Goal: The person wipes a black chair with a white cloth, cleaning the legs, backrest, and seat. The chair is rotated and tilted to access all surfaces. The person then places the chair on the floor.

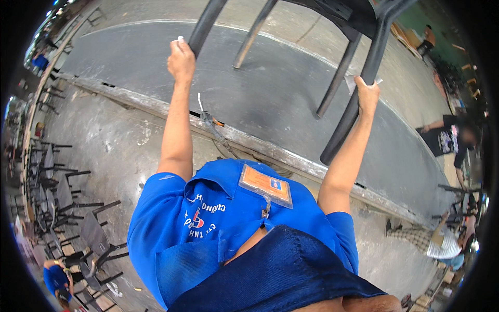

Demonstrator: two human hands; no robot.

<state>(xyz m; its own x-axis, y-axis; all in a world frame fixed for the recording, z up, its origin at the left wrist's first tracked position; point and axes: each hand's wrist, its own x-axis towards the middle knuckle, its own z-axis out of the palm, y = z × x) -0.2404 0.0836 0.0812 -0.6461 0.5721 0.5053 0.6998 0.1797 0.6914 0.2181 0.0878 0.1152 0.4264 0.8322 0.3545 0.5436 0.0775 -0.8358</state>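
A black chair [345, 15] is held up in front of me, its upper part cut off by the top edge of the view. My left hand [182, 62] is closed round one near leg, with a small white patch at a fingertip. My right hand [368, 96] grips the other near leg lower down. Beside the right hand's fingers shows a pale flat piece [351, 82], too unclear to name. The two other legs point down over a long dark worktable [140, 57]. Whether they touch its surface I cannot tell.
A hose-fed tool with a thin bent nozzle [210, 122] hangs at the table's near edge. Several dark chairs [93, 234] stand on the concrete floor [114, 145] to the left. People work at the far left and right, one in a black shirt [444, 136] beside the table.
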